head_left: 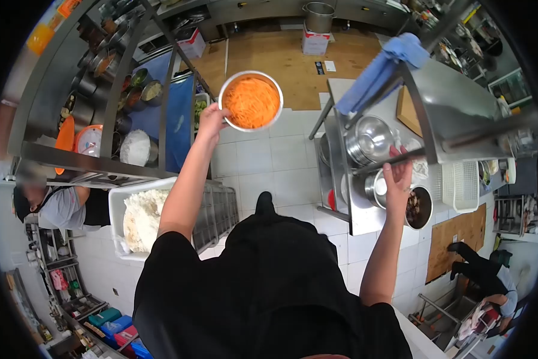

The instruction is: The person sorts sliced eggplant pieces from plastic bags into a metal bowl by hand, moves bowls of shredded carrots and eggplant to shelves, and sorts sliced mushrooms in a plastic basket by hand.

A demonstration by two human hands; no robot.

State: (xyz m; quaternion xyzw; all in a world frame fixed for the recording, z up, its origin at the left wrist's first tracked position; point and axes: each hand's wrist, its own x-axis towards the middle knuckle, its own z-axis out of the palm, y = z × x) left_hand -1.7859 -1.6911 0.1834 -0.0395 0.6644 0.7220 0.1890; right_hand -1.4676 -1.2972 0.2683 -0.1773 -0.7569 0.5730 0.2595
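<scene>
My left hand (212, 121) is closed on the rim of a round metal bowl (222, 96), which hangs over the tiled floor. Shredded carrot (252, 103) fills the bowl. On the right, my right hand (399, 176) reaches in at the steel shelf rail (364, 168), its thumb and fingers apart. The rail partly covers the fingers, and I see nothing held in them. Just beyond it sit stacked metal bowls (370, 137). A pot with dark contents (418, 207) stands beside the wrist, and a smaller metal container (376, 188) is on its other side.
A white tub of shredded white food (142, 220) is at my left. Behind it a steel rack (107, 107) holds several pots. A blue cloth (382, 69) hangs from the right shelf, near a white basket (460, 185). Two people (71, 206) work nearby, one on each side.
</scene>
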